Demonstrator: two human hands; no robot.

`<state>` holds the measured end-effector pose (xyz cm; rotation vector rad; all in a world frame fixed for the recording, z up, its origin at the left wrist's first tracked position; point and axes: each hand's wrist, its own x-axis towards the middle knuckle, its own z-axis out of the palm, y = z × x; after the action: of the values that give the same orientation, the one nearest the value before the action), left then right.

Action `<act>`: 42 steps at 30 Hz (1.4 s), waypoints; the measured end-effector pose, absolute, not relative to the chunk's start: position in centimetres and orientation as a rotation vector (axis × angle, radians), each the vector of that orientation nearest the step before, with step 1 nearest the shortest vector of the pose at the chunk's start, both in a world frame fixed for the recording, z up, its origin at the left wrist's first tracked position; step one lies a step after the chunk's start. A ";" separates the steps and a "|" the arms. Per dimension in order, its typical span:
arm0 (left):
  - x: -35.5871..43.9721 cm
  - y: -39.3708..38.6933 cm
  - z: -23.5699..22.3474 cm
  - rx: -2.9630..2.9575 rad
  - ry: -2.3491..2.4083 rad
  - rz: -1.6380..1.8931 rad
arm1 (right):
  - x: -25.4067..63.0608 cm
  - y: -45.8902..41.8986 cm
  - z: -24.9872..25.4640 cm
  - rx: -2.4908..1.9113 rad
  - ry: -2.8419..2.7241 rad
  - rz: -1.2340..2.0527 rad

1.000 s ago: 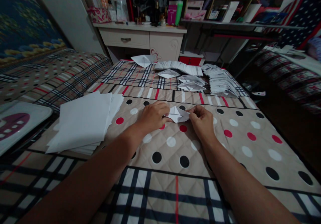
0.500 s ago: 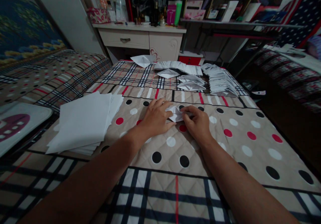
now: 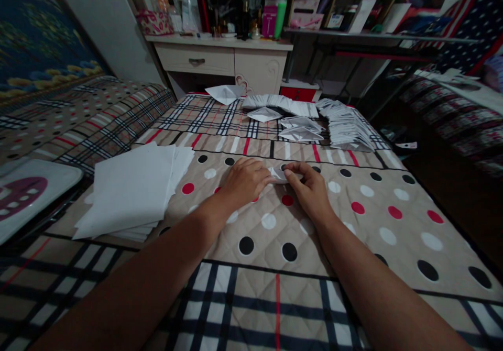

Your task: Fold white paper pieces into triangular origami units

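Observation:
Between my hands, just above or on the dotted bedspread, is a small folded white paper (image 3: 279, 175), its ends covered by my fingers. My left hand (image 3: 247, 179) is closed on its left end, fingers together. My right hand (image 3: 309, 185) pinches the right end between thumb and fingers. To the left lies a stack of white paper sheets (image 3: 129, 188), unevenly piled. Farther back rest several folded paper pieces, among them a pointed one (image 3: 264, 114), a pair (image 3: 301, 129), and a larger opened one (image 3: 225, 94).
Long rows of tightly packed folded papers (image 3: 349, 125) run along the bed's far side. A white lidded box (image 3: 35, 194) with a purple label sits at the left edge. Beyond the bed stand a white dresser (image 3: 196, 60) and a desk (image 3: 377, 37) with shelves.
The folded paper between my hands looks flatter and narrower now. My left fingers have drawn together onto its left end; my right hand keeps its pinch.

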<state>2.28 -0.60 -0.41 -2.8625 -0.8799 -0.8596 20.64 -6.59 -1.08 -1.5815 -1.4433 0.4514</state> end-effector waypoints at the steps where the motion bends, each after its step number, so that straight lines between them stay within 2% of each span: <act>1: 2.3 -0.5 -0.5 -2.866 -0.885 -0.878 | 20.6 -6.6 -1.2 -1.581 -1.470 0.465; 8: 2.2 0.2 -1.5 -2.987 -1.009 -1.264 | 20.7 -6.4 -1.5 -1.574 -1.486 0.554; 12: 2.2 0.0 -1.7 -3.049 -1.163 -1.372 | 20.6 -6.5 -1.5 -1.566 -1.364 0.619; 16: 2.2 0.0 -2.0 -3.036 -1.363 -1.312 | 20.3 -6.6 -1.0 -1.522 -1.285 0.660; 27: 2.3 0.2 -1.8 -3.020 -1.350 -1.326 | 20.4 -6.8 -1.5 -1.626 -1.446 0.570; 34: 2.1 -0.1 -0.6 -3.093 -1.512 -1.248 | 20.5 -6.6 -1.1 -1.598 -1.400 0.653; 37: 2.0 0.2 -0.5 -3.047 -1.589 -1.426 | 20.5 -6.8 -0.8 -1.551 -1.383 0.766; 42: 2.0 0.7 -0.6 -2.809 -1.940 -1.930 | 19.6 -7.3 -0.5 -1.549 -1.382 0.690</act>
<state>2.02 0.65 -0.58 -2.8086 -1.9403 -1.9302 19.57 -7.35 -0.51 -1.5492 -1.3820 0.6899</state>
